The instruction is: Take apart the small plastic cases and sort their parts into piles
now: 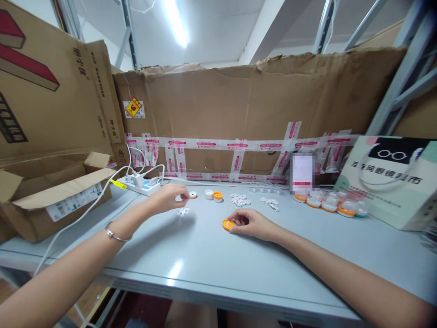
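Observation:
My left hand (pixel 172 198) is raised over the table at centre left, thumb and forefinger pinched together. Whatever the pinch holds, if anything, is too small to make out. Just beyond those fingertips lies a white disc with an orange edge (pixel 193 195). Below the hand sits a little group of small white pieces (pixel 183 212). My right hand (pixel 251 223) grips an orange round cap (pixel 226 225) by its right side, low at the tabletop. A small clear or white part shows in the cap's middle. Behind it stand a white round cup (pixel 209 195) and an orange one (pixel 217 196), side by side.
Two piles of small white pieces (pixel 240 199) (pixel 270 203) lie farther back. Clear domed parts on orange bases (pixel 329 203) stand at right beside a paper bag (pixel 385 182). A power strip (pixel 141 184), its cable and an open carton (pixel 58 196) occupy the left. Cardboard (pixel 218 100) walls the back.

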Demonstrator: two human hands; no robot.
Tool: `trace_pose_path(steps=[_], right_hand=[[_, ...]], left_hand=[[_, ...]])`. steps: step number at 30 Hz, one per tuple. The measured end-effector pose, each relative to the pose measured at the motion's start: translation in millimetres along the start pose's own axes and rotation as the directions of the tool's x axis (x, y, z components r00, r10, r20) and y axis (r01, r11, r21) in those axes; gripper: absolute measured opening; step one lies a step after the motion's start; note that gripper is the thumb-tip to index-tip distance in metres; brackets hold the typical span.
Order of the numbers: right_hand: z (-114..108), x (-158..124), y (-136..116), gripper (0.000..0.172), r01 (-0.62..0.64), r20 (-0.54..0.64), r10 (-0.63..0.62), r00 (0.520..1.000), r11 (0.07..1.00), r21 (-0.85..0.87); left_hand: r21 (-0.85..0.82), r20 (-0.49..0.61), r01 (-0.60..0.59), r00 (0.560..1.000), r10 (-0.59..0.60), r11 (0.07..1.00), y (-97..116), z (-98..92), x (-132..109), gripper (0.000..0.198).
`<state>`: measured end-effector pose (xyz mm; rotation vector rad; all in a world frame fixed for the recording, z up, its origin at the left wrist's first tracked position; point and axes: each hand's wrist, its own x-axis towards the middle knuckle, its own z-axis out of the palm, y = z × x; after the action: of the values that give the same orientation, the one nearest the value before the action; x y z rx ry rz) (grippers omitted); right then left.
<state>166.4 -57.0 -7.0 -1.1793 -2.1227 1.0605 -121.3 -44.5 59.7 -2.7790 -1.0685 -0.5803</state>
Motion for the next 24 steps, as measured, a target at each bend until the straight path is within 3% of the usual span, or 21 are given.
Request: trace_pose_path(steps=[4, 8, 20, 24], right_hand=[[0, 0, 0, 0.035, -0.013, 0.002, 0.013, 1.000, 1.000, 0.004], [0, 1, 0, 0.035, -0.015, 0.010, 0.014, 1.000, 1.000, 0.003], [0, 1, 2, 0.034, 0.022, 0.021, -0.021, 1.000, 1.000, -0.015], [1, 1, 2, 0.035, 0.023, 0.014, -0.023, 1.000, 1.000, 0.003]], left_hand=[[0.109, 0.123, 0.179, 0.974, -0.192, 0.978, -36, -9.3, -36, 0.012], [0.156, 0.199, 0.250, 0.940, -0.278, 0.956, -51, -4.4, -49, 0.013], [0.217, 0.255, 0.187, 0.937, -0.241, 0.958, -50, 3.6, -47, 0.018], [0.307, 0.135, 0.152, 0.970, -0.201, 0.940, -40, 2.5, -39, 0.027]])
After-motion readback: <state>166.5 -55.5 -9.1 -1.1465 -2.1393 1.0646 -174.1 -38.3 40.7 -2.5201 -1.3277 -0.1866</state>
